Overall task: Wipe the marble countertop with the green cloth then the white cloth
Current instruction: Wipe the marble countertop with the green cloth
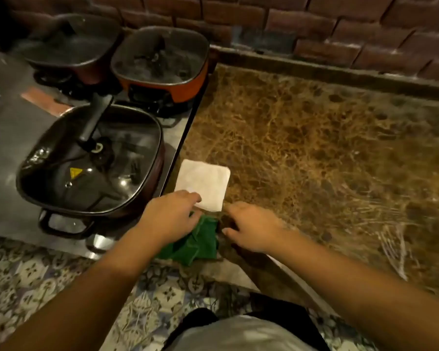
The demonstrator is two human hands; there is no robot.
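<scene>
Both hands reach over the near-left corner of the marble table [314,148], where the two cloths lie side by side. The green cloth [200,244] sits crumpled at the very near edge, part of it seeming to hang past the lip. The white cloth [203,183], folded flat into a neat square, lies just beyond it, close to the seam where the marble meets the steel cooktop [8,127] on the left.

The left hand [170,216] rests over the far part of the green cloth, fingers loosely curved, with its fingertips touching the near edge of the white cloth. Whether it has gripped either cloth cannot be told. The right hand [251,226] hovers just right of the green cloth, loosely spread and holding nothing.

Streaks far to the right on the marble suggest some wiping is done, though which stage the task has reached is unclear.

The risks here come from crowding. With the cloths this close, a careless grab could take both together, or unfold the white square. A sweep could push the green cloth off the edge onto the patterned floor [36,274]. The nearest lidded pan [91,163] stands just left of the white cloth, so a wide wiping stroke leftward could knock it.
</scene>
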